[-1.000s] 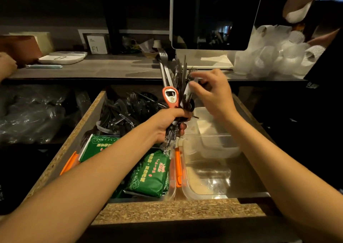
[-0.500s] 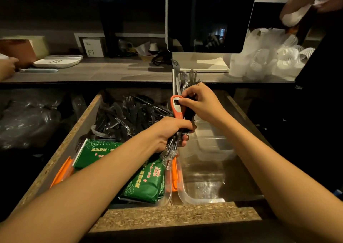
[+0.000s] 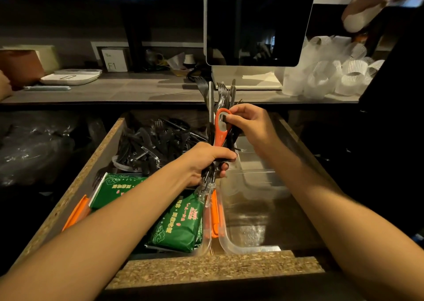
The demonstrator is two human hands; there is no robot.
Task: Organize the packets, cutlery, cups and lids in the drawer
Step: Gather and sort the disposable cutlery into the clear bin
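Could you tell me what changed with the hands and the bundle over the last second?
The right hand dropped from the fork tips and now pinches the orange opener by its top. The left hand still grips the cutlery bundle upright above the drawer.

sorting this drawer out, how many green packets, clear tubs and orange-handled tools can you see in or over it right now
green packets: 2, one at the left and one nearer the front, both in the left clear tub
clear tubs: 2, the left one and the right clear tub
orange-handled tool: 1, in the bundle gripped by the left hand, pinched by the right hand
total: 5
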